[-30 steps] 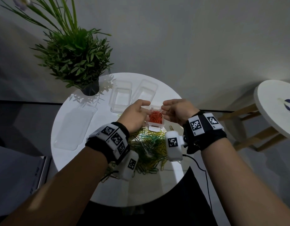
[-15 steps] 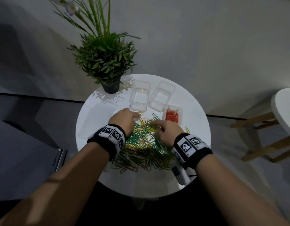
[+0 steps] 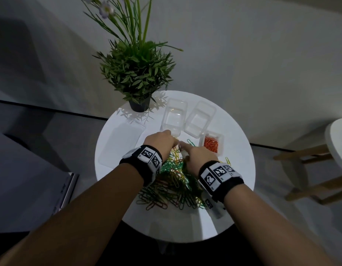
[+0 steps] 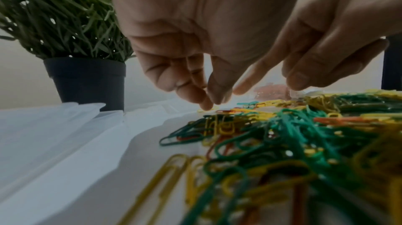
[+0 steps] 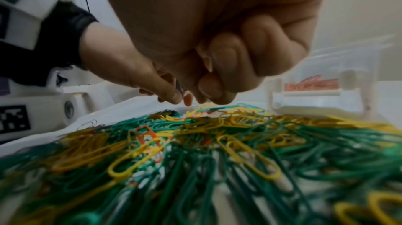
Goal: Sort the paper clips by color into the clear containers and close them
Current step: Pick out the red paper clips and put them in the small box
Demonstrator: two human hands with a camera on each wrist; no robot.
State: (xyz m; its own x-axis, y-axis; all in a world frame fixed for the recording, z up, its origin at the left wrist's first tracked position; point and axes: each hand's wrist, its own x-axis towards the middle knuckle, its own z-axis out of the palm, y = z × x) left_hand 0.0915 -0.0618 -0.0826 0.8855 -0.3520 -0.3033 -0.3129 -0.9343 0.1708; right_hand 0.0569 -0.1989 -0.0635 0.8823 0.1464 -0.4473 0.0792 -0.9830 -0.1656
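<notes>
1. Landmark: the mixed pile of paper clips (image 3: 174,181), green, yellow and a few orange, lying on the round white table (image 3: 239,166).
2. Containers: two empty clear containers (image 3: 175,116) (image 3: 200,119) stand open beyond the pile's far edge. A third, the orange-clip container (image 3: 211,144), stands at the pile's far right corner and holds orange clips; whether its lid is shut cannot be told.
3. Left hand (image 3: 160,144): poised at the pile's far edge, fingers (image 4: 202,98) curled downward, tips drawn together on a yellow clip (image 4: 208,108) lying there; the pinch looks just forming.
4. Right hand (image 3: 197,158): over the pile's far side, outer fingers curled in, forefinger reaching toward the left fingertips; whether it holds a clip cannot be told.
5. Step in hand: probably picking single clips, with yellow and green sorting barely begun.
6. Next move: needs a firm pinch freeing one clip from its tangled neighbours, then a carry to an empty container beyond the pile.
</notes>
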